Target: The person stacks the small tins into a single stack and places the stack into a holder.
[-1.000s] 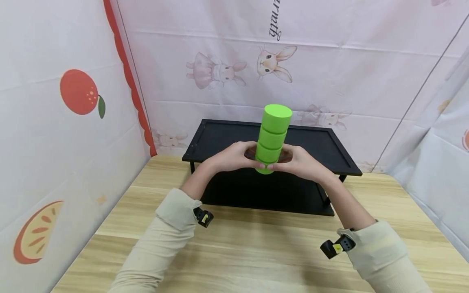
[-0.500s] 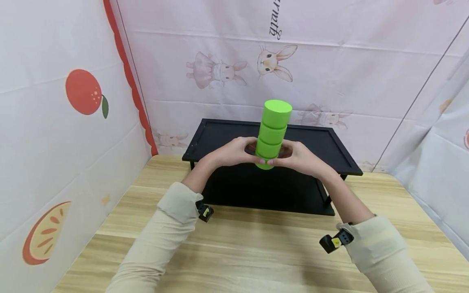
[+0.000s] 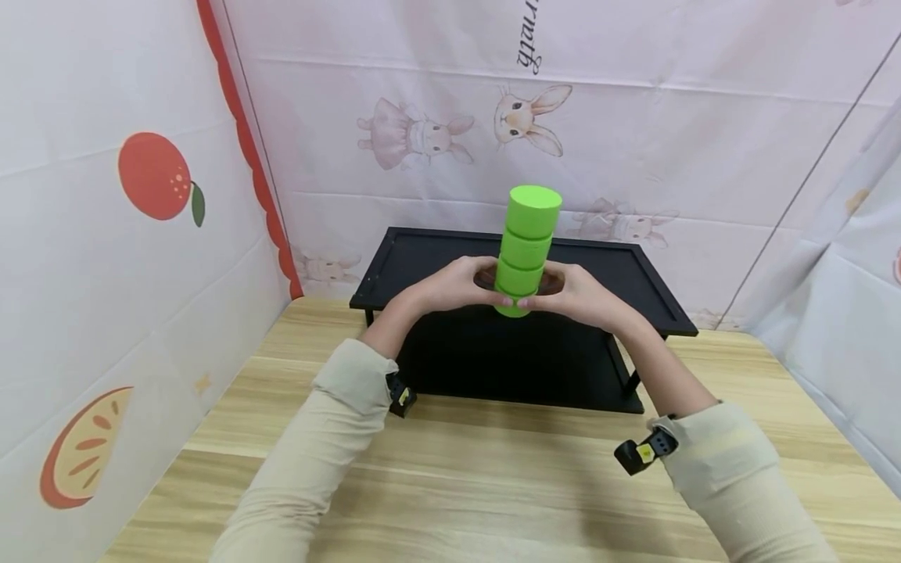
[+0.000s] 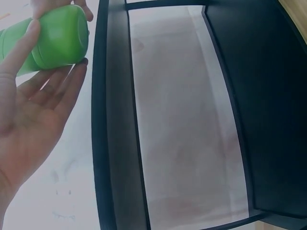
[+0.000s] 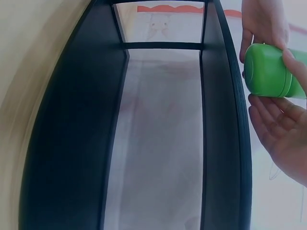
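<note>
A tall bright green cylinder point(image 3: 525, 252), ringed by several grooves, stands nearly upright in the air above the black two-tier rack. My left hand point(image 3: 454, 285) grips its lower part from the left, and my right hand point(image 3: 586, 298) grips it from the right. Both thumbs lie on the near side, their tips close together. In the left wrist view the rounded bottom of the cylinder point(image 4: 62, 38) shows between thumb and fingers. From the right wrist, the same green end point(image 5: 267, 72) appears beside the rack's top edge, with both hands around it.
The black rack point(image 3: 436, 258) has a raised rim on its top board and a lower board point(image 3: 493, 367) beneath, on thin legs. It stands on a wood-grain table point(image 3: 464, 485). Printed cloth walls point(image 3: 317, 117) close off the back and both sides.
Both hands and the green cylinder have risen slightly in the head view, moving up and a bit away from me. The grip looks the same, and the rack has stayed put.
</note>
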### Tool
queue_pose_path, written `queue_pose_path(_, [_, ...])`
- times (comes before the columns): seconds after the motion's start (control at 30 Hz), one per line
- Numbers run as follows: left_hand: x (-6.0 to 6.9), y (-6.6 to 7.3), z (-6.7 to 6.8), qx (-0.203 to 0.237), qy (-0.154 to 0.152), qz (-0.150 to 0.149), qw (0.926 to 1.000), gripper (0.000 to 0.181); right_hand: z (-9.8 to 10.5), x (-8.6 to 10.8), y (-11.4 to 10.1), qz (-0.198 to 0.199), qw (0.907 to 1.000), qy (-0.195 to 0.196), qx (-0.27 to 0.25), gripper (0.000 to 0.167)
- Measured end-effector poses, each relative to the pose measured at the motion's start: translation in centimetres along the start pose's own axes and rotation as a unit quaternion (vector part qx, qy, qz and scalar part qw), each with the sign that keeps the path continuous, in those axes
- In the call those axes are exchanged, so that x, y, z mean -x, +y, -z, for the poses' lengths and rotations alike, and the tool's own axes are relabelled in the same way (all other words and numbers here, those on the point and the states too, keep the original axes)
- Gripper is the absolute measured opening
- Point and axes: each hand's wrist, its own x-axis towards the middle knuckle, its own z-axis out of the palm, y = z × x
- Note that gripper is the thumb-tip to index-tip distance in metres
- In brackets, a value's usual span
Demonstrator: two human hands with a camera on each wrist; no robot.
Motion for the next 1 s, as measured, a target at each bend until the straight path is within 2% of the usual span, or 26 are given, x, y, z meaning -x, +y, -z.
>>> queue_pose_path(0.33, [-1.0,-0.4,0.3,0.025,0.006,0.003,0.9997,0.053,0.8,-0.9,0.5,-0.016,0.9998,-0.003,0.009,0.052])
queue_pose_path(0.6, [-1.6,-0.5,0.7,0.020,0.003,0.007,0.9998,0.051,1.1,-1.6,0.9,-0.018,0.9997,-0.012,0.012,0.051])
queue_pose_path(0.9, [-2.5,-1.1,1.0,0.031,-0.009,0.013,0.9994,0.049,1.2,-1.1,-1.8,-0.027,0.9993,-0.019,0.019,0.046])
queue_pose_path(1.0, [-2.8,-1.2,1.3,0.029,-0.014,0.020,0.9993,0.049,1.2,-1.2,-1.8,-0.032,0.9993,-0.012,0.013,0.045])
